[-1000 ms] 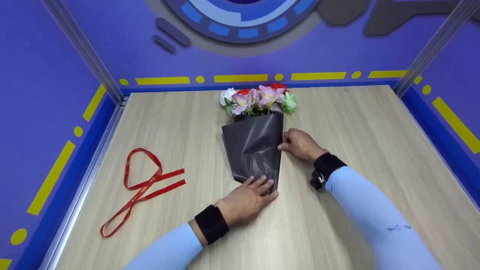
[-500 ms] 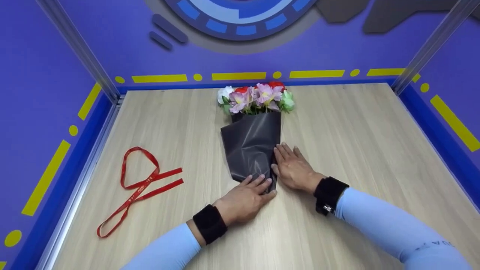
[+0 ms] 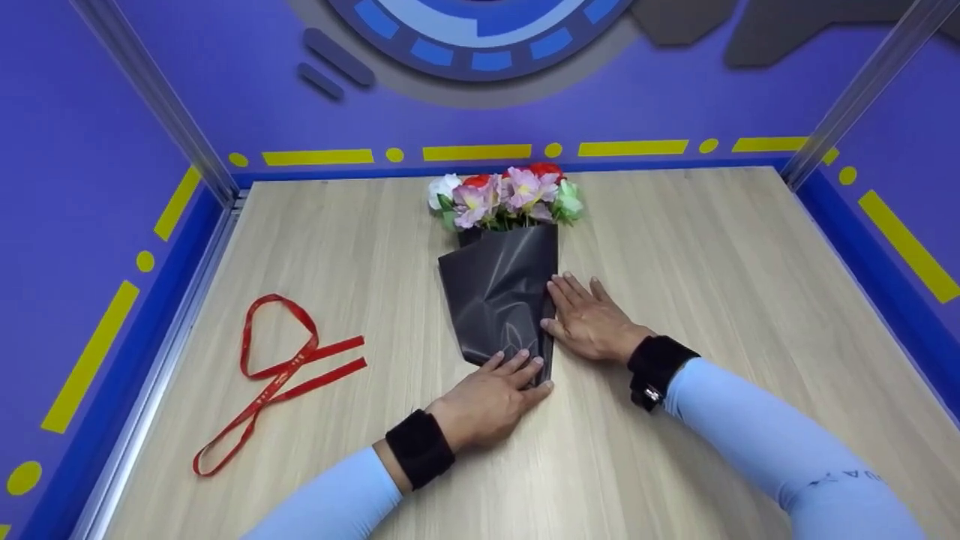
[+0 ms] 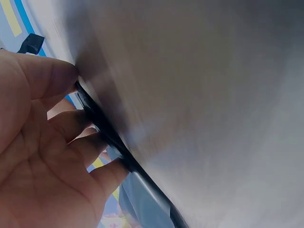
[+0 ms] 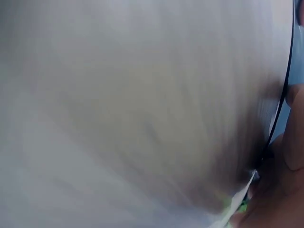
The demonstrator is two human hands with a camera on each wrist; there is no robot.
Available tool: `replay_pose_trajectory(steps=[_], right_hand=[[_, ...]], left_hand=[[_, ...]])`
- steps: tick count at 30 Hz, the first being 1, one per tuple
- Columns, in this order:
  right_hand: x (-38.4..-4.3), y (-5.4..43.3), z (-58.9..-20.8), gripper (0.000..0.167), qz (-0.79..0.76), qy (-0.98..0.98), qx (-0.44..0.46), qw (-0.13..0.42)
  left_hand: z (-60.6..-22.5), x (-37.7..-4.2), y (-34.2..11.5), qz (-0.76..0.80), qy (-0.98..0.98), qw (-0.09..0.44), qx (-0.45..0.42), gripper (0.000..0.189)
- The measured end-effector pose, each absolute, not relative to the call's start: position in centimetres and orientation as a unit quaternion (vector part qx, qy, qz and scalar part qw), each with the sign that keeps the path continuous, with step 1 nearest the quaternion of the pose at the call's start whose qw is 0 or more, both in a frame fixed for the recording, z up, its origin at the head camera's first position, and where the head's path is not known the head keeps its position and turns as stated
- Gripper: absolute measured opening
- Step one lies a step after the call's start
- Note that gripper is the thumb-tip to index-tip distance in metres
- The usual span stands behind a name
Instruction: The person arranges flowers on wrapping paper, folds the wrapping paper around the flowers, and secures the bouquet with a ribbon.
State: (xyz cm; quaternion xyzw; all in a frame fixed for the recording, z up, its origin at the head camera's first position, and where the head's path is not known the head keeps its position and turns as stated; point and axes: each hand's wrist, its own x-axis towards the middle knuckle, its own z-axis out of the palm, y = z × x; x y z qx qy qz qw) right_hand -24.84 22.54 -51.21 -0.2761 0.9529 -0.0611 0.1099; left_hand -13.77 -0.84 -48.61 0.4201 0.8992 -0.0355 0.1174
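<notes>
A bouquet of artificial-looking flowers point(image 3: 499, 196), pink, red, white and pale green, lies at the back middle of the table in the head view. Black wrapping paper point(image 3: 495, 292) is folded around its stems and narrows toward the person. My left hand point(image 3: 487, 401) lies with spread fingers on the narrow lower end of the wrap. Along the wrap's right edge my right hand point(image 3: 592, 322) rests, fingers extended and their tips at the paper. The left wrist view shows the left hand's fingertips point(image 4: 111, 178) against the dark paper edge. Part of the right hand point(image 5: 270, 190) appears in the right wrist view.
A red ribbon point(image 3: 289, 367) lies looped on the wooden table point(image 3: 712, 247), left of the bouquet. Blue-purple panels point(image 3: 187, 90) with yellow marks wall in the back and both sides. Metal posts point(image 3: 862, 97) stand at the back corners.
My right hand has gone from curled fingers at the wrap's upper right edge to extended fingers lower along it. The bouquet's flower end has shifted slightly left. My left hand has stayed put.
</notes>
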Motion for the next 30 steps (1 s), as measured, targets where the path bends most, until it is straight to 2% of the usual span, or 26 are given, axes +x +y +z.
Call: replay_pose_trajectory(steps=[8,14,22,30], right_hand=[[-25.5,22.4,-51.4,0.079,-0.057,0.952,-0.274,0.122],[-25.7,22.6,-51.2,0.079,-0.028,0.951,-0.291,0.103],[-29.0,23.0,-50.6,0.059,-0.097,0.944,-0.313,0.02],[-32.5,23.5,-50.1,0.058,-0.165,0.938,-0.297,0.067]], left_hand=[[-48.5,-13.9,-1.0,-0.032,0.901,0.123,0.415,0.05],[-48.5,-13.7,-0.9,-0.028,0.9,0.111,0.422,0.053],[-48.4,-14.0,-1.1,-0.038,0.902,0.116,0.413,0.055],[-48.4,-13.8,-0.8,-0.043,0.901,0.126,0.413,0.055]])
